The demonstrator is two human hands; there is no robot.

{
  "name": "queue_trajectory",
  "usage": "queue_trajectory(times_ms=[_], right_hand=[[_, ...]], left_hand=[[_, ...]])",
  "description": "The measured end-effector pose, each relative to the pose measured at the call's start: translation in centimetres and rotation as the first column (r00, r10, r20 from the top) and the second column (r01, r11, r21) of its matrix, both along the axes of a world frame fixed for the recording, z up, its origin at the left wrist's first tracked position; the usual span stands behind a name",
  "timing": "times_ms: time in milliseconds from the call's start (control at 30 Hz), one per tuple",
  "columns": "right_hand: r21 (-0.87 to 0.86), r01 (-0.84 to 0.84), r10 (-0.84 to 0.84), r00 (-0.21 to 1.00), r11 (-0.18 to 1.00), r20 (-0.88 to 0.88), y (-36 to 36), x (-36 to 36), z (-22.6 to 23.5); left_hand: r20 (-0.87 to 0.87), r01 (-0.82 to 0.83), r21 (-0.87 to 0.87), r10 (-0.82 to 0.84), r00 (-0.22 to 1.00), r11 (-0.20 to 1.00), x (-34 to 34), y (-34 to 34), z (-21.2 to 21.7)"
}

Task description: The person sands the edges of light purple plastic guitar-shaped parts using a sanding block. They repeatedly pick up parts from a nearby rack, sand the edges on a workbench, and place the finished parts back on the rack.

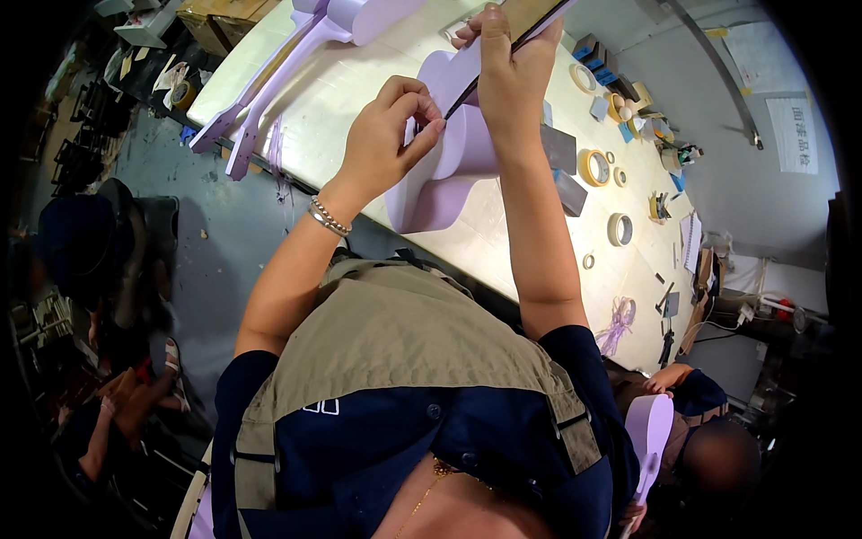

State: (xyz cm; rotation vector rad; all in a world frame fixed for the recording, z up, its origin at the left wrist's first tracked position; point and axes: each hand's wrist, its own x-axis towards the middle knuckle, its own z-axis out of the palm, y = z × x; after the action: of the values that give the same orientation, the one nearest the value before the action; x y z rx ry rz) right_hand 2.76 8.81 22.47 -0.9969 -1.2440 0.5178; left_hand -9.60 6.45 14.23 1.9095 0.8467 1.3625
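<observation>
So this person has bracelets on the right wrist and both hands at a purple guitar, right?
Not quite: in the head view, the bracelets are on the left wrist. The rest is right: the left hand and right hand are both at a purple guitar.

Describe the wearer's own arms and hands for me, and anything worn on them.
Both the left hand and right hand are gloveless. Silvery bracelets, at least one beaded, circle the left wrist; the right shows none. Short navy sleeves leave the forearms uncovered.
</observation>
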Motion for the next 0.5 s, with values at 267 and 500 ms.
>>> queue_trajectory(times_ms=[267,500], right_hand=[[-0.033,0.034,-0.032,0.998,0.999,0.052,0.9,0.5,0.0],[0.035,0.132,-0.137,0.954,0.991,0.266,0.8,1.2,0.9]], left_hand=[[-0.127,-0.047,0.283,0.086,0.988,0.958,-0.3,-0.6,-2.5],[0.632,0.333,-0.72,0.379,0.676,0.609,0.1,-3.0,-5.5]])
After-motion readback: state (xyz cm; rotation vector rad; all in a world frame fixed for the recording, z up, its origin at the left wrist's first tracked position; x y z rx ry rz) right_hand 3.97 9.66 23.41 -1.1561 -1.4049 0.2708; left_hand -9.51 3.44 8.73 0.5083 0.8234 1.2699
